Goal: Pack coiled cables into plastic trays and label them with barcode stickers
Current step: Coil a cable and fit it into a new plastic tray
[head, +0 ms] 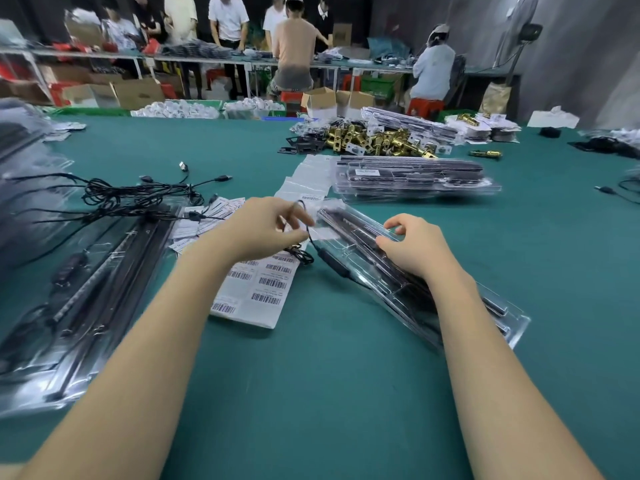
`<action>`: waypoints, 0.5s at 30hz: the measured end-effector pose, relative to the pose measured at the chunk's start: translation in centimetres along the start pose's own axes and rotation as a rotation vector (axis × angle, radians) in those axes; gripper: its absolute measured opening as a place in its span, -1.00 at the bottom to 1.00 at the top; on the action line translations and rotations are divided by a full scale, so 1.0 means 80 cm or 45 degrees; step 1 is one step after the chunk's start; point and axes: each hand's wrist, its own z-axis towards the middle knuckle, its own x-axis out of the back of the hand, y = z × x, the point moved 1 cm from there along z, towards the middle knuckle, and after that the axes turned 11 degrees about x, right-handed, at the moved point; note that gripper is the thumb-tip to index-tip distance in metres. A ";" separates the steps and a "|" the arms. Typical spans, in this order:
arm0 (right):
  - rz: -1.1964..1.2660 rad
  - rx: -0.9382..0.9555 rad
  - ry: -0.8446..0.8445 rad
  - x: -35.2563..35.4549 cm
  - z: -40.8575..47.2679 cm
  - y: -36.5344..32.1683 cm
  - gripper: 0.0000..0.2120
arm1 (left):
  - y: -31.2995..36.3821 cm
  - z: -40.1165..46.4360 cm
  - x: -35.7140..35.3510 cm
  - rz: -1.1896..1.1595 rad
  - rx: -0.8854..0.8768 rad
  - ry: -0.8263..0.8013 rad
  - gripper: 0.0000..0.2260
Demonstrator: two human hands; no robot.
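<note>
Two bare forearms reach in from the bottom edge, their elbows cut off by the frame. Part of the clear plastic tray (349, 244) is hidden under the right wrist, and glare on its glossy, moulded surface makes the compartments hard to read; long dark bars lie along its length, and it sits slantwise on the green felt-like table (346, 375). The right hand (412, 247) rests on the tray's upper face, fingers curled, thumb and forefinger set close together at the edge of a bar; whether they actually pinch anything cannot be told. The left hand (263, 226) pinches a thin black cable (313, 245) between thumb and fingertips just beside the tray's far end. The cable loops above the fingers and trails down to a small tangle and a slim black inline block lying at the tray's near edge. Under the left wrist lies a white sheet of barcode stickers (263, 289), matte paper with printed black bars, its upper part hidden by the hand. Left of it, a blurred stack of clear trays (69, 306) runs out of frame, loose black cables (138, 192) heaped above it. Farther back sit a stack of filled trays (415, 181) and a pile of shiny brass latches (377, 138).
</note>
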 end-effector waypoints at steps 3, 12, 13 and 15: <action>-0.017 0.002 -0.111 0.010 0.003 -0.006 -0.61 | -0.003 -0.006 0.026 0.224 0.150 -0.092 -0.58; 0.007 0.009 -0.257 0.017 0.002 -0.001 -0.51 | 0.039 -0.025 0.070 0.191 -0.084 0.517 -0.64; 0.027 0.006 -0.230 0.015 0.000 0.000 -0.53 | 0.049 -0.027 0.065 0.093 -0.191 0.445 -0.73; 0.091 0.004 -0.193 0.014 -0.002 0.005 -0.59 | 0.059 -0.024 0.041 0.121 -0.179 0.117 -0.85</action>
